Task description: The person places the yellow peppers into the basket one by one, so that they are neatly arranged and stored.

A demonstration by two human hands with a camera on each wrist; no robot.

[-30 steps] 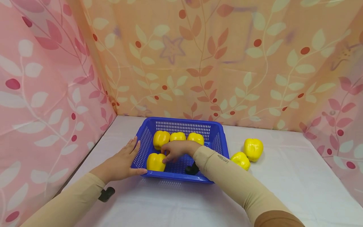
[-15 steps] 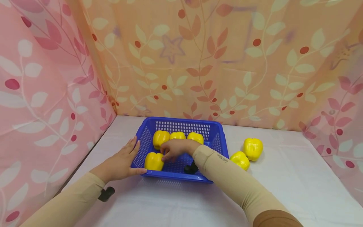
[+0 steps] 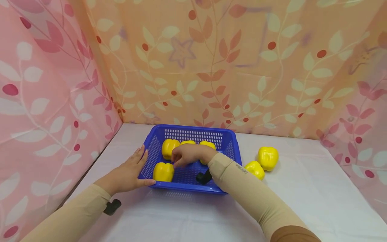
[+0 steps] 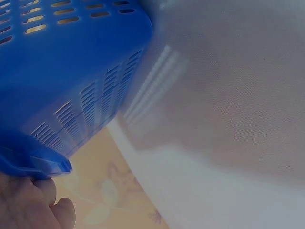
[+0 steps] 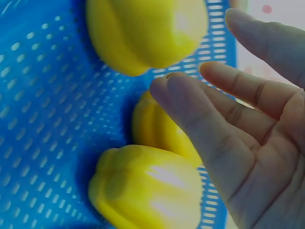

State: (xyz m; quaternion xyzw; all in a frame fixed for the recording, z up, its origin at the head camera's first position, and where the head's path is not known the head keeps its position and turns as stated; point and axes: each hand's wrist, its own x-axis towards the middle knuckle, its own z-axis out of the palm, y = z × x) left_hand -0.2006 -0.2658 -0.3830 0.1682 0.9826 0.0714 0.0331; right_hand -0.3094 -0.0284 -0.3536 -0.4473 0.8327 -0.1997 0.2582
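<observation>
A blue plastic basket point(image 3: 193, 189) stands on the table with several yellow bell peppers inside. My left hand point(image 3: 128, 173) rests on the basket's left rim, fingers straight and thumb at the near corner; in the left wrist view its fingers point(image 4: 35, 202) touch the rim from outside. Inside the basket, my right hand point(image 3: 188, 154) hovers just right of the near-left bell pepper point(image 3: 163, 172). Its fingers point(image 5: 195, 114) are loosely extended and hold nothing in the right wrist view. A bell pepper point(image 3: 170, 149) sits in the far-left corner; the right hand partly hides others along the back.
Two more yellow bell peppers, one nearer point(image 3: 255, 169) and one farther point(image 3: 268, 158), lie on the white-covered table point(image 3: 311, 188) right of the basket. Patterned cloth hangs behind point(image 3: 193, 67) and at both sides. Black devices sit on both wrists.
The near-left bell pepper has shifted slightly left inside the basket. My right hand has let go of it and lifted a little away. The left hand stays on the rim.
</observation>
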